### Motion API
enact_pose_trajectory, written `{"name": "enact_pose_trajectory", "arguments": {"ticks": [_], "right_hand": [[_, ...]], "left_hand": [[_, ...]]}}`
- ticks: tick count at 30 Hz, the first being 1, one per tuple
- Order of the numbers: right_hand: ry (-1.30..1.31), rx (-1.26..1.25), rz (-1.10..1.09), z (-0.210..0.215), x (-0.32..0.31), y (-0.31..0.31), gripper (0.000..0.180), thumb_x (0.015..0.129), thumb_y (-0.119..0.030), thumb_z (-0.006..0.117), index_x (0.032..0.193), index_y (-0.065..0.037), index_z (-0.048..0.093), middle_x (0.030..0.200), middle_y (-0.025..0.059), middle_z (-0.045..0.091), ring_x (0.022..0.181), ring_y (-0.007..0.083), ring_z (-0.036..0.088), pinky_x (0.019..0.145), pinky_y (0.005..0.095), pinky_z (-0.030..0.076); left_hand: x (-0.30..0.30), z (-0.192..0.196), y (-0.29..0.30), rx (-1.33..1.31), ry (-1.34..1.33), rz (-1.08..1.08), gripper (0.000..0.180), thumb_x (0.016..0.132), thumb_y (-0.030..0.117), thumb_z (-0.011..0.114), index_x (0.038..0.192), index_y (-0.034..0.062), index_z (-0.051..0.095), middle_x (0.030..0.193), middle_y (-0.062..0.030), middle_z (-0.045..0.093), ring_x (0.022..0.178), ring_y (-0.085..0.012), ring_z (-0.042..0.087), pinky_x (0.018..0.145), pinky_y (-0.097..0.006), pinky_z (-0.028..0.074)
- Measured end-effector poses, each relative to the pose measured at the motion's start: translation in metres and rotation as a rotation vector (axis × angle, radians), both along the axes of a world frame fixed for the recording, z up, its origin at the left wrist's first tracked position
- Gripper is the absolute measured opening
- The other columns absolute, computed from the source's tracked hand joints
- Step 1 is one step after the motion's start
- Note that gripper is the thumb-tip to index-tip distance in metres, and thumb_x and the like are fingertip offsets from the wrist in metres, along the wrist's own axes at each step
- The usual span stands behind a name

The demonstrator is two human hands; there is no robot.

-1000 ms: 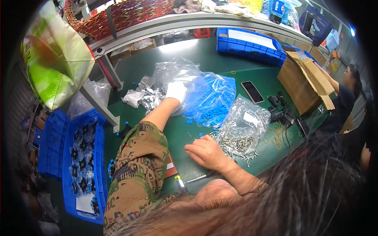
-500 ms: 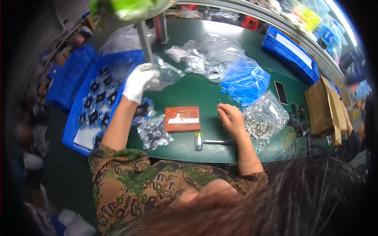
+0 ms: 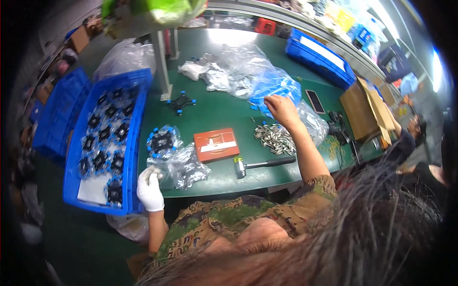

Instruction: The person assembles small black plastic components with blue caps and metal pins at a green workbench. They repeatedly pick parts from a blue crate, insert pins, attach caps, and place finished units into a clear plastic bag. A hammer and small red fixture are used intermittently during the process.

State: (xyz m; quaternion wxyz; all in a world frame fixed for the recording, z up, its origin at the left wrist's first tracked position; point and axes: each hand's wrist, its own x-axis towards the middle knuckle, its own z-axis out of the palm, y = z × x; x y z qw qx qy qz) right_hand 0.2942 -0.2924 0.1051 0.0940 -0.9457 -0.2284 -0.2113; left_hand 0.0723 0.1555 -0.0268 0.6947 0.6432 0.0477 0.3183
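My left hand (image 3: 150, 188), in a white glove, is at the table's near left edge, fingers pinched at a clear plastic bag (image 3: 168, 175). Crumpled bags (image 3: 193, 171) lie beside it. My right hand (image 3: 281, 110) is over the near edge of a clear bag of small blue parts (image 3: 275, 86); its fingers are closed, and what they hold is hidden. Below it spreads a pile of small metal pins (image 3: 275, 138). A black four-armed part with blue tips (image 3: 181, 101) lies unwrapped at the far left. Another black-and-blue part (image 3: 162, 141) rests on clear wrap.
A red-brown block (image 3: 216, 144) and a hammer (image 3: 265, 163) lie mid-table. At left stands a blue crate (image 3: 129, 190) of wrapped black parts. A phone (image 3: 314, 101), a cardboard box (image 3: 365, 107) and yellow rings (image 3: 332, 147) are at right. A metal post (image 3: 160, 62) rises far left.
My left hand has come back toward me from the far left, leaving the black four-armed part in sight on the table. My right hand has moved from the metal pins to the blue parts' bag.
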Motion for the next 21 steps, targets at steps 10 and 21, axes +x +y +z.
{"name": "enact_pose_trajectory", "arguments": {"ticks": [10, 21], "right_hand": [[0.089, 0.165, -0.111, -0.013, -0.031, -0.016, 0.018, 0.094, -0.019, 0.068, 0.104, -0.005, 0.074, 0.094, 0.0142, 0.073, 0.086, 0.0362, 0.07, 0.075, 0.0426, 0.055], [0.119, -0.122, 0.449, -0.035, 0.116, 0.187, 0.029, 0.089, -0.027, 0.072, 0.112, -0.01, 0.072, 0.108, 0.0129, 0.069, 0.103, 0.0357, 0.067, 0.087, 0.0477, 0.053]], "left_hand": [[0.001, -0.03, 0.015, 0.003, 0.119, 0.148, 0.019, 0.099, -0.005, 0.056, 0.117, -0.0021, 0.063, 0.099, -0.0088, 0.068, 0.081, -0.014, 0.063, 0.076, -0.026, 0.055], [-0.002, -0.024, 0.008, 0.017, 0.105, 0.15, 0.015, 0.097, -0.006, 0.055, 0.11, -0.0041, 0.063, 0.096, -0.0086, 0.069, 0.081, -0.0132, 0.064, 0.077, -0.028, 0.055]]}}
